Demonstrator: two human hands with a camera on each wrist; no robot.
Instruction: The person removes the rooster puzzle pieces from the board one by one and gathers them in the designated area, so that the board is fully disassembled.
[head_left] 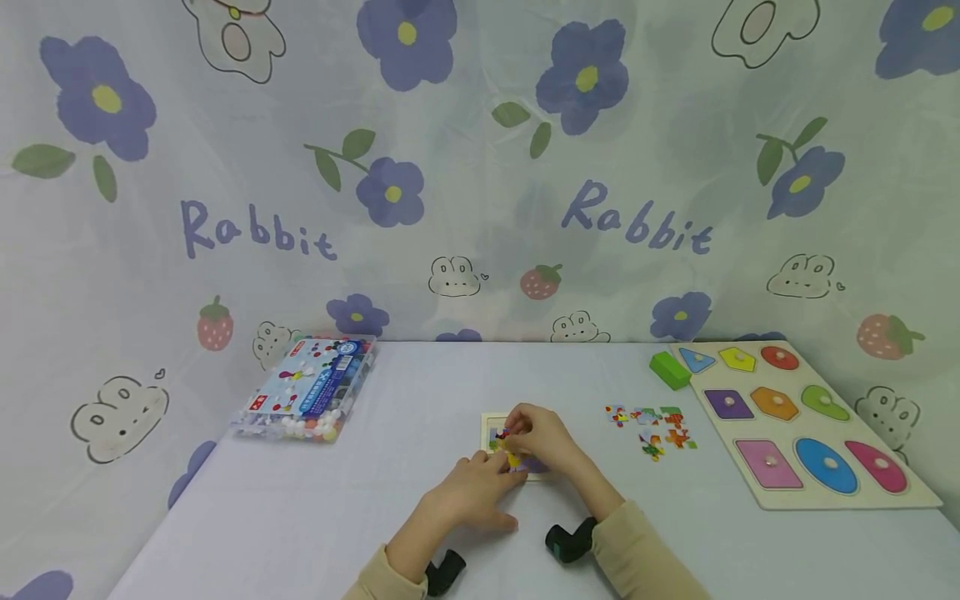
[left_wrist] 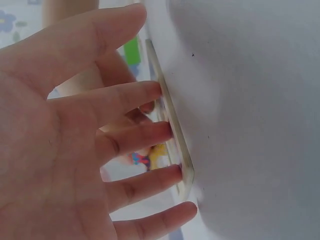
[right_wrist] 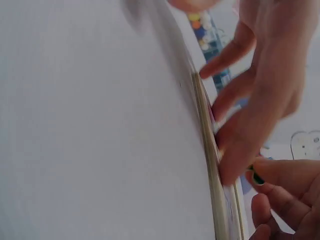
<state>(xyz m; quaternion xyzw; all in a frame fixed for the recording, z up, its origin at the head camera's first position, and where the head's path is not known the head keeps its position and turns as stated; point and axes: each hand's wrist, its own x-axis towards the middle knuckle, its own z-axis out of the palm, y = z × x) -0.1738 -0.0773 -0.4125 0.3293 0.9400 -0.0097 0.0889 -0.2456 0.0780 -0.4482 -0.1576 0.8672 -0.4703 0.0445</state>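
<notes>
A small wooden jigsaw tray (head_left: 487, 421) with a pale rim and colourful pieces in it lies on the white table, partly covered by both hands. My left hand (head_left: 476, 490) rests its fairly straight, spread fingers on the near part of the tray; in the left wrist view the fingertips (left_wrist: 172, 172) are right at its edge. Over the tray's far side, my right hand (head_left: 543, 437) pinches a small puzzle piece (right_wrist: 257, 176) between thumb and fingers. Only a green and dark edge of that piece shows.
Several loose puzzle pieces (head_left: 677, 438) lie right of the tray. Farther right are a green block (head_left: 670, 371) and a wooden shape board (head_left: 716, 425) with knobbed shapes. A clear plastic case (head_left: 315, 379) of colourful parts stands at left. Patterned cloth (head_left: 487, 208) hangs behind.
</notes>
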